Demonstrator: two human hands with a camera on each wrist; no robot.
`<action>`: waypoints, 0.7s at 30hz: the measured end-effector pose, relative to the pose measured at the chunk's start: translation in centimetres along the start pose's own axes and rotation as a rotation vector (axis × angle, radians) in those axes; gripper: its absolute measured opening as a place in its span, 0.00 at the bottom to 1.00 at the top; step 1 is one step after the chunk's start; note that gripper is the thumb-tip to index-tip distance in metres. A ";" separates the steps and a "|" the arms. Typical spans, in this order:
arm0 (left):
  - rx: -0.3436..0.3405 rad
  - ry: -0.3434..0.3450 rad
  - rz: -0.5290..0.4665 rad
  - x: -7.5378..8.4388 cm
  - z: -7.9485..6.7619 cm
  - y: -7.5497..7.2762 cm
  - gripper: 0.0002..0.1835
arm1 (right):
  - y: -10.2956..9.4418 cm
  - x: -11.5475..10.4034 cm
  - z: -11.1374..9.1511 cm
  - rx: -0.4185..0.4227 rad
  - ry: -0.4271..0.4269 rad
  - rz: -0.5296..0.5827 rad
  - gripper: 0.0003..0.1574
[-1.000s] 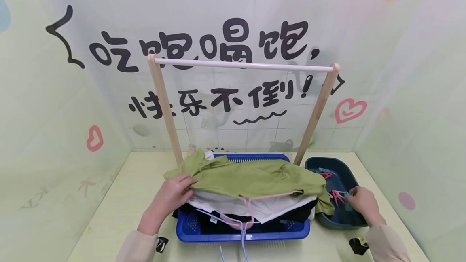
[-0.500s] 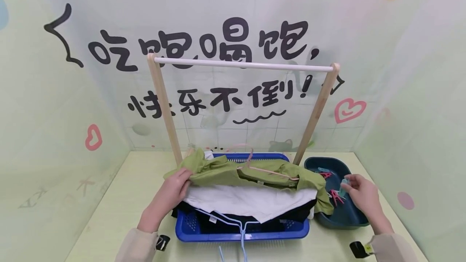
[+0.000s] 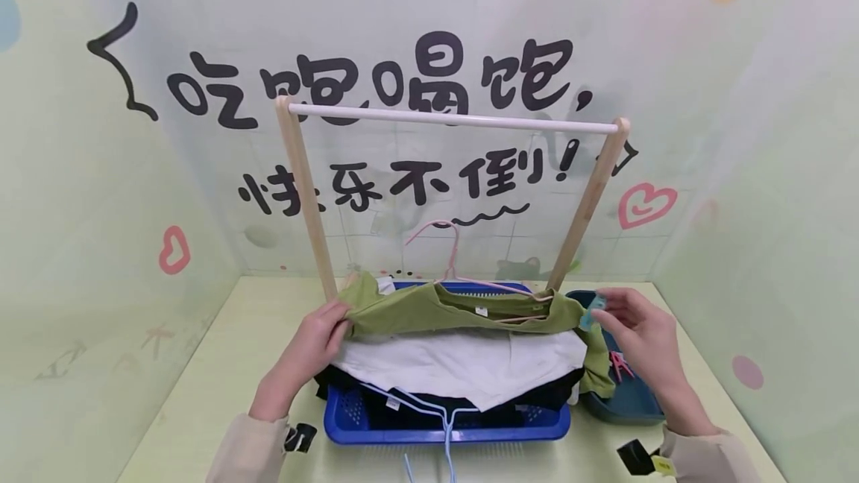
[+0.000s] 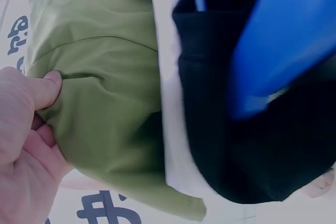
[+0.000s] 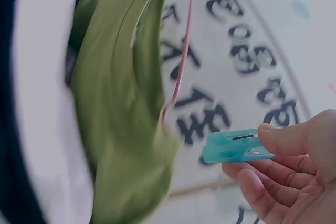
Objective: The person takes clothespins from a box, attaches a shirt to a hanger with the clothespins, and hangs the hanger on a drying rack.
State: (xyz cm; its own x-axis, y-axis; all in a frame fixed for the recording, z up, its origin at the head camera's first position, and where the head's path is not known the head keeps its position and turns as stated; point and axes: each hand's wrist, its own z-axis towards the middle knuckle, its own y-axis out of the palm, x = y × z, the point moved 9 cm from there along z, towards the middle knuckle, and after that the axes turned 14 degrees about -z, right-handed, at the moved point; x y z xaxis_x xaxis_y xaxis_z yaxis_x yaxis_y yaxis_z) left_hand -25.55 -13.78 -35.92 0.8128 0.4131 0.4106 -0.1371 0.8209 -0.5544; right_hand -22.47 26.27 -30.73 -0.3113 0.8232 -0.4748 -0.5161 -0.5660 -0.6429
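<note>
So the right hand (image 3: 640, 334), right of centre, has a teal clip (image 3: 593, 313) pinched in thumb and fingers, just off the green shirt (image 3: 396, 311), not fastened. Left hand (image 3: 314, 343), left of centre, grips the shirt's other end mid-frame. Pink hanger (image 3: 453, 253)'s in the neckline, below the rail (image 3: 456, 119) up top, so I'd guess clipping and hanging are left.

A pale yellow-green table (image 3: 208, 379) carries a blue basket (image 3: 510, 435) near its middle and a dark teal basin (image 3: 624, 414) just right of it, while a rack (image 3: 452, 119) rises behind, its feet hidden.
</note>
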 end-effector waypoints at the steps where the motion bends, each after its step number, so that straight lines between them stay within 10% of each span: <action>1: 0.000 0.002 -0.001 0.0 0.1 0.0 0.12 | 0.1 -0.9 0.1 0.001 -0.023 0.020 0.17; 21: -0.017 -0.011 -0.017 0.9 1.2 -0.4 0.11 | 8.4 -15.3 1.9 -0.160 -0.368 0.483 0.15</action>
State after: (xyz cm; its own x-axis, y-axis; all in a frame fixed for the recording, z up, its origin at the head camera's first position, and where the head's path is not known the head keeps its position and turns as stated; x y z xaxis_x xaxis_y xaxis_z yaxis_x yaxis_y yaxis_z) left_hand -25.42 -13.25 -34.44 0.8084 0.4039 0.4283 -0.1135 0.8208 -0.5599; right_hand -23.57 9.04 -27.77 -0.7488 0.4178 -0.5145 -0.1313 -0.8544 -0.5028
